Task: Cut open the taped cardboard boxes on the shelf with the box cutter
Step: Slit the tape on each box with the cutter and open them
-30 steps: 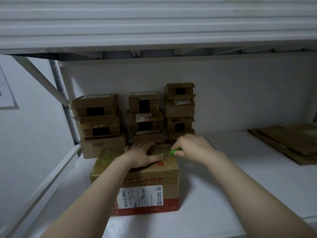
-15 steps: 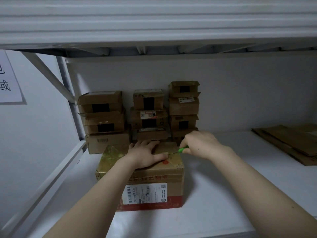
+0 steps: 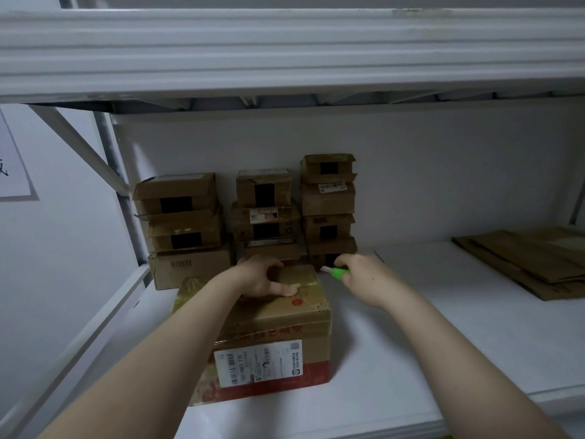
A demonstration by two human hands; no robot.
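Head view: left hand [image 3: 262, 277] presses the taped box [image 3: 285, 324] down; right hand [image 3: 364, 277] grips the box cutter [image 3: 337, 273] beside its far corner. Next, probably, blade onto the tape seam.

Both your arms are bare. Your left forearm [image 3: 183, 343] and right forearm [image 3: 449, 359] run uncovered from the lower edge of the view up to the wrists just behind each grip. They look smooth and slim, narrowing toward the wrists. Your left hand [image 3: 259, 277] and right hand [image 3: 364, 280] are bare too. Your left thumb [image 3: 281, 289], on the side facing the other grip, ends in a short, pale nail. The dim light hides finer detail of the knuckles and fingertips.
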